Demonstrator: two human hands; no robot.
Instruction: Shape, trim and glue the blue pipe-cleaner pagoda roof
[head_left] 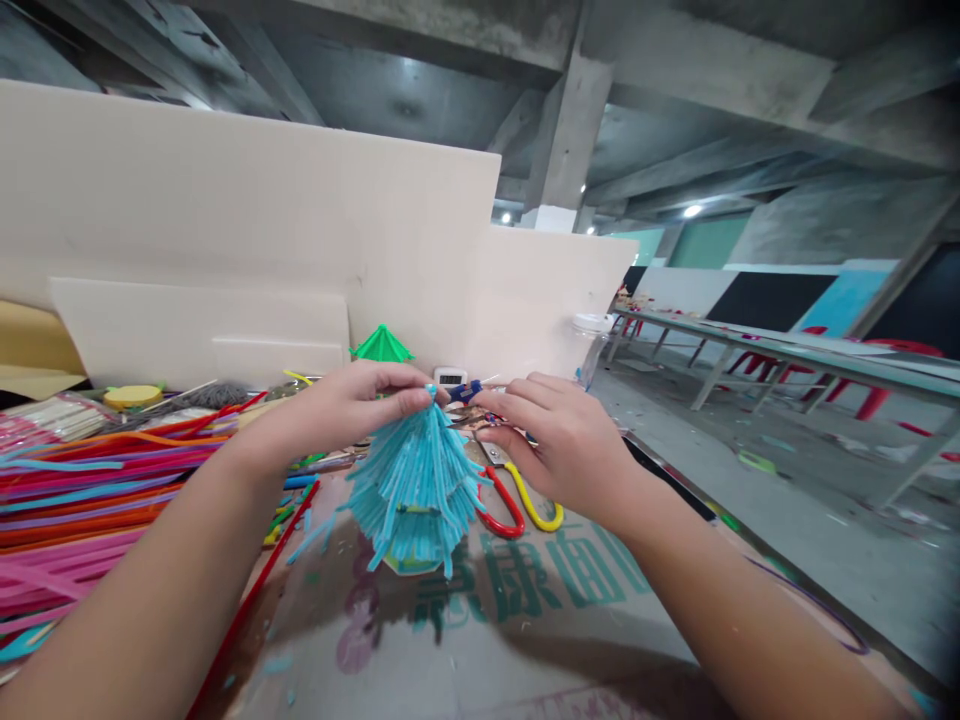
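Note:
A cone-shaped, tiered craft tree of light-blue fuzzy stems (420, 470) stands upright in front of me. My left hand (375, 395) is closed, pinching its tip between thumb and fingers. Loose blue strands stick out at its lower left. My right hand (559, 440) hovers to the right of the tip, fingers curved, with a gap between thumb and forefinger and nothing visible in it. Just behind and below that hand lie scissors with one red and one yellow handle (504, 515). A dark-blue-handled tool (465, 391) lies behind the tree's tip, partly hidden by my fingers.
Bundles of coloured pipe cleaners (82, 510) cover the table's left side. A small green umbrella shape (383, 344), a white digital timer (450, 378) and a clear jar with a white lid (591, 345) stand toward the back. White boards (247, 220) rise behind.

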